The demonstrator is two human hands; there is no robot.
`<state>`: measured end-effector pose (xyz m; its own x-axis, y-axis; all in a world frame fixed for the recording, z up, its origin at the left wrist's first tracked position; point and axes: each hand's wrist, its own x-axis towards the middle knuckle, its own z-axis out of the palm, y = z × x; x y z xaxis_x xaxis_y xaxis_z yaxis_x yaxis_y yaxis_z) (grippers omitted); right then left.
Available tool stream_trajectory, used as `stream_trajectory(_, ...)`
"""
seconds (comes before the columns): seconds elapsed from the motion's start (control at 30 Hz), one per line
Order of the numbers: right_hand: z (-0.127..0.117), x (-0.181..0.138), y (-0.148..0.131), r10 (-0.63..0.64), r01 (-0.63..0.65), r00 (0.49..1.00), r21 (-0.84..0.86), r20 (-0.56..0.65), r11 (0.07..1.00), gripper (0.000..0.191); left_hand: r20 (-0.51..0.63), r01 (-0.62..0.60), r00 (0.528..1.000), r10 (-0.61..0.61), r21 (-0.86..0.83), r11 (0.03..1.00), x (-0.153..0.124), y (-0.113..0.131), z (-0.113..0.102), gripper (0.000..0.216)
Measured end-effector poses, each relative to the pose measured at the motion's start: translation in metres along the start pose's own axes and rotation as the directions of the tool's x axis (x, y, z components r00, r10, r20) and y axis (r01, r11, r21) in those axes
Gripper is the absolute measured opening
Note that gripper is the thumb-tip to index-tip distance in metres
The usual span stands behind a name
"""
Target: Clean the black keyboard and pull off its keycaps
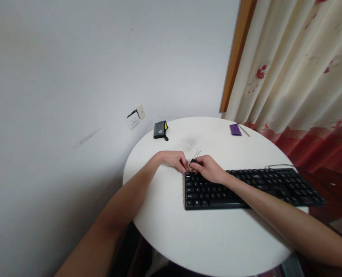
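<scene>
A black keyboard [217, 203] lies across the right half of the round white table. My right hand [209, 168] is over its upper left part, closed on a small black piece with two thin bent wires pointing away from me, which looks like a wire keycap puller [193, 161]. At the keyboard's far left corner, my left hand [175, 159] has its fingers bent together and pointing down beside the Esc key. Whatever those fingertips hold, if anything, is hidden. The two hands are close, with a small gap between them.
A grey and black pouch [160, 130] with a yellow patch sits at the table's far left edge. Far right lie a purple cloth-like packet [235, 130] and a thin stick [244, 130]. The keyboard cable [280, 166] curves behind the keyboard. A wall with sockets [133, 120] borders the left.
</scene>
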<state>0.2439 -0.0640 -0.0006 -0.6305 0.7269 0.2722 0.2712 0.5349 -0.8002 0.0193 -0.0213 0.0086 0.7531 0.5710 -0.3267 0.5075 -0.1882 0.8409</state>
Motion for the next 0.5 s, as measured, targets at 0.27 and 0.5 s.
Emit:
stream_trajectory(0.27,0.007,-0.007,-0.004,-0.201,0.213,0.977,-0.278,0.071,0.937,0.023,-0.055,-0.026,0.998,0.027,0.016,1.0,0.0,0.007,0.002,0.014)
stream_trajectory(0.5,0.006,-0.008,-0.006,-0.243,0.272,0.961,-0.328,0.129,0.905,0.022,-0.038,-0.01,0.999,0.013,0.064,0.998,0.001,0.008,0.002,0.013)
